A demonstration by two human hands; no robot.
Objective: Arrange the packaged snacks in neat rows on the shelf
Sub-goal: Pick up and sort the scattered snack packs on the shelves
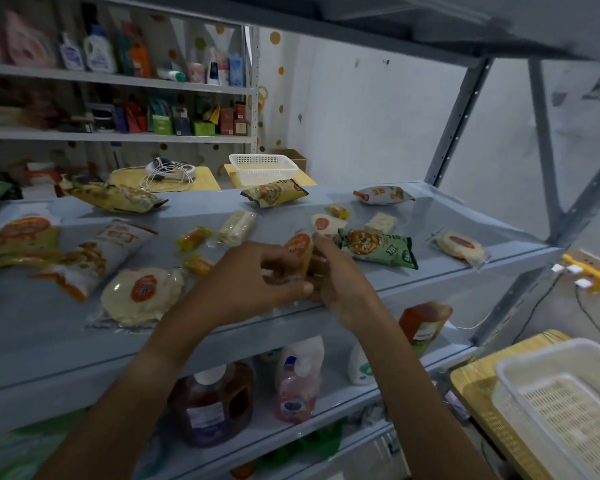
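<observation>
Grey metal shelf [378, 271], middle tier of a storeroom rack, wall pale behind — carries loose packaged snacks in no order. Item held: one small snack packet [299, 252] with an orange-red label, upright above the shelf's front edge, gripped between both hands; left hand [257, 282] curls fingers and thumb around its near side, right hand [336, 275] pinches its far side. On the shelf, left: round flat packet [142, 294] with a red label, lying just beside the left wrist; white-and-orange bag [94, 258] behind it; two small yellow sachets [194, 237] nearby; a pale wafer pack [238, 226] further back. On the shelf, right: green bag [378, 247] just beyond the right hand; round pale packet [459, 245] near the right edge, well apart from the rest. Back row: long yellow bag [115, 197], brown-yellow bag [274, 192], small white bag [383, 195]. Lower tier: amber bottle [212, 403] and pink pump bottle [297, 389], both upright. Lower right — white mesh basket [568, 403] on a wooden tabletop [471, 382]. Far background: second basket [262, 168] and shelving of bottles and boxes, blurred.
</observation>
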